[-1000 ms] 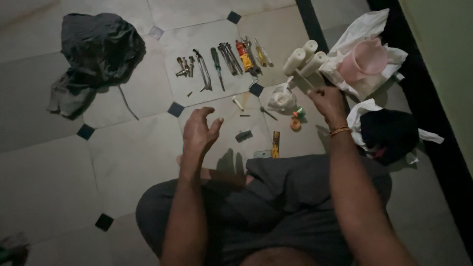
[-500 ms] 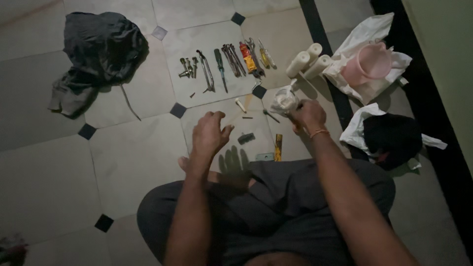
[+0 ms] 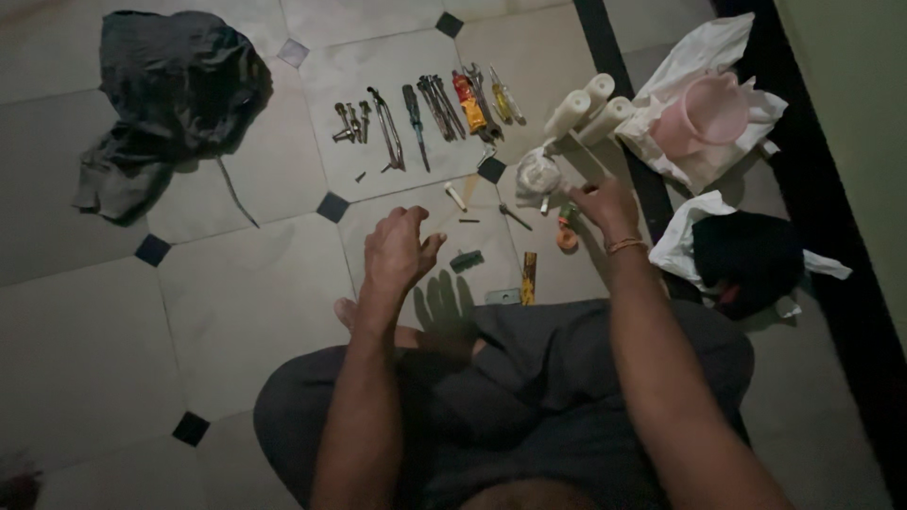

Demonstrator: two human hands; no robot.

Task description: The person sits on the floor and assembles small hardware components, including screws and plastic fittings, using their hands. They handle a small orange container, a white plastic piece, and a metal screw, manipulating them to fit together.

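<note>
I sit cross-legged on a tiled floor. My left hand hovers above the floor with its fingers loosely curled and apart, holding nothing, just left of a small dark piece. My right hand reaches forward, its fingertips at a small green roll beside an orange roll. The dim light hides whether it grips anything. A small clear plastic bag lies just beyond the fingers.
A row of hand tools lies ahead, with white rolls to its right. A pink cup rests on white plastic, and a dark bundle lies at right. A dark cloth is far left. A yellow strip lies near my knee.
My right hand dropped from a raised position to the plastic bag, then shifted right to the small rolls. My left hand lowered slightly and curled its fingers.
</note>
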